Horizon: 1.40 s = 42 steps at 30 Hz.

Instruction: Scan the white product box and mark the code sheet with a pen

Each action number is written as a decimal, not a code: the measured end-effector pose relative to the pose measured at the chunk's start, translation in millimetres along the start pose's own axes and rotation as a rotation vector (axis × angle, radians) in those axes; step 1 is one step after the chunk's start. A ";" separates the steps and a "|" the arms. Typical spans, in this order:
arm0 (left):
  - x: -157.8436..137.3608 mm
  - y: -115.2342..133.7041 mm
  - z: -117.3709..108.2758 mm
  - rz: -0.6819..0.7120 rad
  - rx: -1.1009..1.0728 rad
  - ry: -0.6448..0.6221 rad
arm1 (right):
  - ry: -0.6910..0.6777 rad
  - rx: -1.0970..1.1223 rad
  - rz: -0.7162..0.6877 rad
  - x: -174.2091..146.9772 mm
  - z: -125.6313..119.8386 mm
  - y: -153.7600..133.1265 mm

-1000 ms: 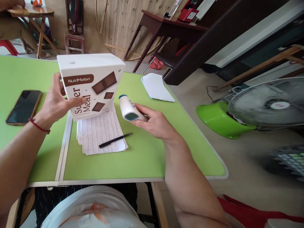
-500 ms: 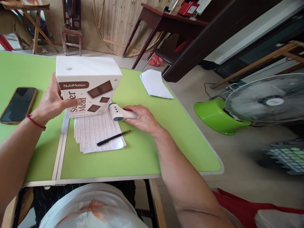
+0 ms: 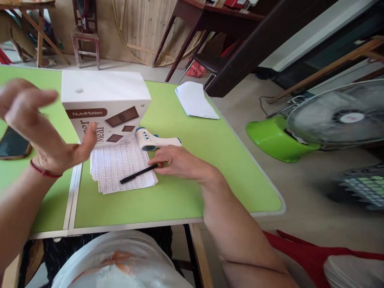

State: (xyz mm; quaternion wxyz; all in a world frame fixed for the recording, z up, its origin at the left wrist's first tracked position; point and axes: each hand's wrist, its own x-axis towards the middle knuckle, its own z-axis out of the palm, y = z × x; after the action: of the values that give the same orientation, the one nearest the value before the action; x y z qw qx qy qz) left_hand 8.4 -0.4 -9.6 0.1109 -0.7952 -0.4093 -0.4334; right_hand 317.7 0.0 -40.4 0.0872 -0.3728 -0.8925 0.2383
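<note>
The right hand (image 3: 180, 162) pinches one end of a black pen (image 3: 135, 177) between thumb and finger. The pen slants across the written pages (image 3: 112, 162), near the front edge of the green table (image 3: 180, 202). The left hand (image 3: 45, 132) is wide open in the air, holding nothing, partly hiding a white box (image 3: 106, 90). A white thermometer (image 3: 146, 139) lies just right of the box. More paper (image 3: 196, 101) lies by the table's far right corner.
</note>
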 end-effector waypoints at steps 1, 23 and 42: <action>-0.6 10.1 -0.7 0.097 -0.003 0.065 | 0.009 -0.043 0.006 0.5 2.3 -1.0; -34.6 86.6 45.4 0.341 0.023 -1.057 | 0.739 0.698 0.320 -16.6 63.8 -18.5; -30.5 95.0 45.7 0.195 0.029 -1.107 | 0.687 0.483 0.243 -12.4 66.6 -14.2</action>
State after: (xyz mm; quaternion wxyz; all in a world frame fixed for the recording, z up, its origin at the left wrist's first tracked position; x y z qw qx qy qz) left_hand 97.9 -53.9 -43.8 -0.0701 -0.9366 -0.3369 0.0665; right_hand 295.4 -41.4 -91.2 0.4349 -0.5018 -0.6800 0.3110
